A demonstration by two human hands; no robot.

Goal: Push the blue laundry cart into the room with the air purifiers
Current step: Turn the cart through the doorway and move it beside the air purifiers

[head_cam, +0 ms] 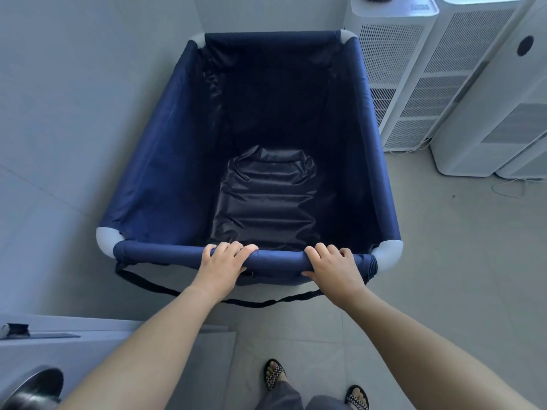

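Observation:
The blue laundry cart [165, 161], a deep navy fabric bin with grey corner joints, fills the middle of the view and holds nothing. My left hand [220, 266] and my right hand [333, 269] both grip its padded near rail, fingers curled over the top. Several tall white air purifiers [393, 63] stand close beside the cart's far right corner. The cart's far end is close to the wall corner.
A grey wall [74, 113] runs along the cart's left side. An open door edge with a round metal knob [32, 386] sits at the lower left. A black strap [251, 303] hangs below the near rail. A loose white cable [509, 187] lies on the tiled floor at right.

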